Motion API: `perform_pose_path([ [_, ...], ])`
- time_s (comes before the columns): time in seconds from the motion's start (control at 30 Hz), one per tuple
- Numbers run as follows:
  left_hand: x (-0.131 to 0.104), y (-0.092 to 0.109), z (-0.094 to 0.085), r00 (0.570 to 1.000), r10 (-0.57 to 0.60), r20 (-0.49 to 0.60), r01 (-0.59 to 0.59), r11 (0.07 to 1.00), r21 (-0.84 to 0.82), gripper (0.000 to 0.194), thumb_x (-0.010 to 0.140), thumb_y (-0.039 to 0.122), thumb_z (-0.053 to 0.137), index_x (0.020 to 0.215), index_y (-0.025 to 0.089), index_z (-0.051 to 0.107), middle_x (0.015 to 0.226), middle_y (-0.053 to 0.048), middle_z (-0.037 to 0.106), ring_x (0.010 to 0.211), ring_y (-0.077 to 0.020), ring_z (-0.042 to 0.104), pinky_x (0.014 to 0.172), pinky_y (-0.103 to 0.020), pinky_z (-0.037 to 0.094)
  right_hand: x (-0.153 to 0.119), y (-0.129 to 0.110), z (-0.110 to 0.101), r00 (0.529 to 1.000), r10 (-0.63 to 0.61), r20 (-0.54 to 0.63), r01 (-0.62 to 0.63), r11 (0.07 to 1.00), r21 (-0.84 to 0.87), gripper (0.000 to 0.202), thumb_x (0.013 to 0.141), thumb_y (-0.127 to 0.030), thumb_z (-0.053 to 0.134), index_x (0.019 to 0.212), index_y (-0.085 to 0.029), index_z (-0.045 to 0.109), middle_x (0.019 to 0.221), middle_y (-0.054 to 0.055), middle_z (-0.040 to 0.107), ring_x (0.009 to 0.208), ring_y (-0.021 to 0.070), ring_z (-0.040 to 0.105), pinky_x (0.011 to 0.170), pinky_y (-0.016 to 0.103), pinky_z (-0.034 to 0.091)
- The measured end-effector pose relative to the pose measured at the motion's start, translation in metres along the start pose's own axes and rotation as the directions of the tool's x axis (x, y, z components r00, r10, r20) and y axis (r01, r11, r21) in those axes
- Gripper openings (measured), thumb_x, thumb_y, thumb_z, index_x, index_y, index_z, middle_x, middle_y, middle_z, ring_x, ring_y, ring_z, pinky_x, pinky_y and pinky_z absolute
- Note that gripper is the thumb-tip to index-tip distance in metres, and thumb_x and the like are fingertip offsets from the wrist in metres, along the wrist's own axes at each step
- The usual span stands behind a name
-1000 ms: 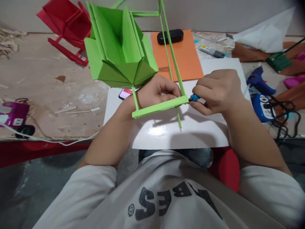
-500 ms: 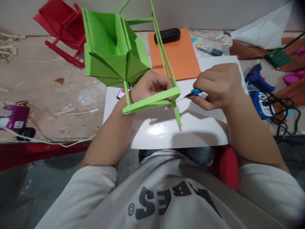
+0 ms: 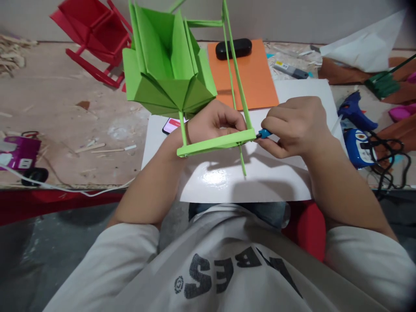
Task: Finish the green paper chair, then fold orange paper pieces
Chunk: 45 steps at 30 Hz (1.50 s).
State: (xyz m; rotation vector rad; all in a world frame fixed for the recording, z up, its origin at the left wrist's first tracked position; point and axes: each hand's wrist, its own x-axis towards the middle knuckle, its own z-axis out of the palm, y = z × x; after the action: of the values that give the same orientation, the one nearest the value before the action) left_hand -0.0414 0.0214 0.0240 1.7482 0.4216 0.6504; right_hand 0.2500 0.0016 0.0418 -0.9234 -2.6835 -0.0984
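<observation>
Blue tool (image 3: 264, 133), part-hidden by right hand (image 3: 290, 125)

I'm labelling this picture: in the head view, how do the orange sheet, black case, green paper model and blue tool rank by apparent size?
Largest to smallest:
Green paper model
Orange sheet
Black case
Blue tool, partly hidden in the right hand

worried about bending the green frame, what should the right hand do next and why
Perhaps press the blue tool gently inward with the right hand: its dark end sits at a corner of the green frame, and the left hand holds it nearby.
</observation>
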Motion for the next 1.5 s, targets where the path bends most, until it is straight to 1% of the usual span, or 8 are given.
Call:
perform_pose_path([
  [0.1,0.002,-0.003,0.001,1.000,0.019,0.003,-0.019,0.999,-0.044,0.055,0.107,0.071,0.086,0.091,0.018,0.086,0.085,-0.007,0.082,0.070,-0.0140,0.067,0.068,-0.027,0.057,0.000,-0.002,0.009,0.987,-0.132,-0.087,0.123,0.988,-0.097,0.049,0.117,-0.064,0.052,0.084,-0.027,0.058,0.076,0.005,0.064,0.067,0.0233,0.051,0.066,0.043,0.023],
  [0.27,0.006,-0.011,-0.004,0.996,0.081,0.038,-0.076,0.988,-0.136,0.039,0.092,0.056,0.105,0.090,0.020,0.089,0.081,-0.006,0.082,0.068,-0.0161,0.068,0.065,-0.031,0.060,0.000,0.001,0.009,0.982,-0.173,-0.076,0.159,0.974,-0.162,0.046,0.117,-0.062,0.054,0.087,-0.028,0.062,0.078,0.004,0.067,0.069,0.0233,0.053,0.066,0.044,0.029],
  [0.43,0.006,-0.006,-0.008,0.988,0.152,-0.024,-0.153,0.981,-0.122,0.037,0.091,0.051,0.107,0.087,0.020,0.088,0.079,-0.006,0.082,0.068,-0.0164,0.069,0.062,-0.031,0.058,-0.005,0.013,0.002,0.991,-0.101,-0.085,0.082,0.977,-0.196,0.043,0.114,-0.062,0.056,0.087,-0.029,0.066,0.075,0.004,0.068,0.069,0.0245,0.053,0.064,0.046,0.031],
  [0.7,0.007,-0.006,-0.004,0.999,0.047,0.003,-0.047,0.992,-0.117,0.046,0.092,0.062,0.104,0.085,0.020,0.089,0.077,-0.008,0.081,0.067,-0.0173,0.066,0.063,-0.032,0.058,-0.001,0.002,0.007,0.988,-0.120,-0.098,0.110,0.989,-0.103,0.045,0.115,-0.059,0.054,0.085,-0.027,0.063,0.071,0.004,0.062,0.066,0.0229,0.050,0.065,0.043,0.024],
  [0.83,0.007,-0.006,0.000,1.000,0.003,0.025,0.000,0.992,-0.129,0.046,0.092,0.062,0.104,0.086,0.019,0.089,0.079,-0.008,0.081,0.068,-0.0158,0.067,0.064,-0.029,0.059,0.002,-0.008,0.009,0.998,-0.067,-0.008,0.067,0.998,0.002,0.044,0.115,-0.062,0.058,0.089,-0.027,0.063,0.073,0.004,0.063,0.072,0.0251,0.058,0.068,0.043,0.027],
  [0.97,0.005,0.003,0.002,0.998,-0.040,-0.050,0.034,0.993,-0.109,0.056,0.083,0.068,0.108,0.079,0.017,0.086,0.075,-0.006,0.078,0.068,-0.0170,0.069,0.066,-0.032,0.061,0.002,-0.007,0.005,0.998,-0.055,0.003,0.055,0.998,-0.007,0.043,0.116,-0.061,0.058,0.089,-0.028,0.064,0.076,0.005,0.067,0.072,0.0249,0.058,0.068,0.044,0.027],
  [1.17,0.004,0.008,-0.001,0.991,0.079,-0.112,-0.087,0.993,-0.074,0.048,0.086,0.060,0.109,0.081,0.019,0.086,0.075,-0.006,0.078,0.064,-0.0154,0.068,0.060,-0.030,0.058,-0.004,0.012,0.001,0.995,-0.059,-0.081,0.051,0.994,-0.092,0.044,0.115,-0.061,0.054,0.091,-0.028,0.069,0.075,0.004,0.071,0.070,0.0246,0.057,0.068,0.044,0.029],
  [1.5,0.010,-0.015,-0.005,0.999,0.044,0.031,-0.038,0.983,-0.178,0.034,0.088,0.050,0.109,0.089,0.022,0.091,0.082,-0.006,0.085,0.068,-0.0168,0.065,0.063,-0.033,0.056,0.001,-0.006,0.012,0.996,-0.084,-0.016,0.083,0.995,-0.048,0.040,0.113,-0.059,0.057,0.091,-0.027,0.066,0.077,0.005,0.070,0.071,0.0248,0.059,0.066,0.042,0.023],
])
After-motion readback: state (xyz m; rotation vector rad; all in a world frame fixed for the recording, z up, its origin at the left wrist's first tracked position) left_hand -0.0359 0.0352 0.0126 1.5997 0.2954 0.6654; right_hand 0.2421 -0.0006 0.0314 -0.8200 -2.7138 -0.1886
